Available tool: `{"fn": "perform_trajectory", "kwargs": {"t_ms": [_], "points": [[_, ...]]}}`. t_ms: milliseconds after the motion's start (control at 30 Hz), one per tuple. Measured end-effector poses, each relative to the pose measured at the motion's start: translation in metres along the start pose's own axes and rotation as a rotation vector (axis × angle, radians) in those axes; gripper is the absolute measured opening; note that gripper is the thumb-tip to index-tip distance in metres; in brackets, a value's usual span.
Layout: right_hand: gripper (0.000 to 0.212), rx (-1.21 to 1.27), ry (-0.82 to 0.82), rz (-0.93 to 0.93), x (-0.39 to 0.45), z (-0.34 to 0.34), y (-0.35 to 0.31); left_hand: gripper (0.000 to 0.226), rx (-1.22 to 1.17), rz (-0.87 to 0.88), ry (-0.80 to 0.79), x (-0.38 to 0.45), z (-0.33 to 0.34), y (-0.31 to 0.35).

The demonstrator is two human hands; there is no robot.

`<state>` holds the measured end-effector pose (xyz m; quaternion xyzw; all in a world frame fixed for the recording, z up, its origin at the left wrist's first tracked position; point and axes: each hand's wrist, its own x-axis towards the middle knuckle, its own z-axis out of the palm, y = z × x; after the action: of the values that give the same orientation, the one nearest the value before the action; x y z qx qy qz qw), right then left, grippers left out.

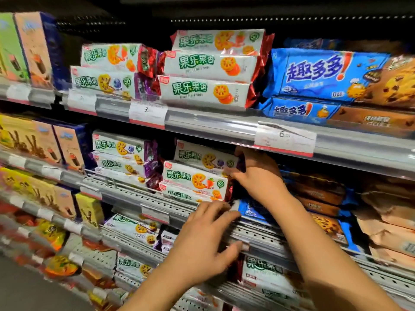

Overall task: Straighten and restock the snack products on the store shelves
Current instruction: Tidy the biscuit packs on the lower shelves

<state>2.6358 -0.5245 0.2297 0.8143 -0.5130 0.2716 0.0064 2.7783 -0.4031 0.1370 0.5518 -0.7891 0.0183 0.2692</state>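
Note:
On the middle shelf stands a stack of white fruit-biscuit packs: a blueberry pack (202,157) on top, a strawberry pack (190,178) under it and another pack (186,195) at the bottom. My right hand (256,173) reaches in at the right end of this stack, fingers curled round the end of the blueberry pack. My left hand (208,236) lies lower, over the perforated shelf front (139,198). Its fingers are spread and point at the stack's lower right corner, beside a blue cookie pack (251,209). It holds nothing that I can see.
More white biscuit packs (206,86) fill the top shelf, with blue chocolate-chip cookie packs (318,75) to their right. Boxes of chocolate sticks (33,142) stand at the left. Price tags (284,140) hang on the shelf rails. Brown and blue cookie packs (325,198) sit right of my arms.

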Motion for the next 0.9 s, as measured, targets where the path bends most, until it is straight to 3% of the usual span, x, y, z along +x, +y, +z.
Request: {"fn": "perform_trajectory", "kwargs": {"t_ms": [133,267,433,533,767,900], "points": [[0.05,0.008,0.06,0.047,-0.007,-0.012,0.003,0.046,-0.097,0.05,0.106,0.003,-0.031,-0.023],[0.04,-0.002,0.055,0.168,-0.025,-0.028,-0.005,0.032,-0.152,0.147,0.309,0.009,-0.084,-0.044],[0.03,0.129,0.396,0.156,-0.042,-0.025,-0.023,0.023,-0.057,0.292,0.552,0.02,-0.165,-0.079],[0.027,0.249,0.462,0.125,-0.051,-0.021,-0.039,0.025,0.017,0.283,0.672,0.044,-0.213,-0.11],[0.038,0.231,0.462,0.092,-0.087,-0.012,-0.081,0.056,0.336,0.198,0.68,0.132,-0.287,-0.202],[0.041,0.169,0.514,0.078,-0.1,-0.01,-0.103,0.067,0.39,0.144,0.528,0.162,-0.307,-0.231]]}}
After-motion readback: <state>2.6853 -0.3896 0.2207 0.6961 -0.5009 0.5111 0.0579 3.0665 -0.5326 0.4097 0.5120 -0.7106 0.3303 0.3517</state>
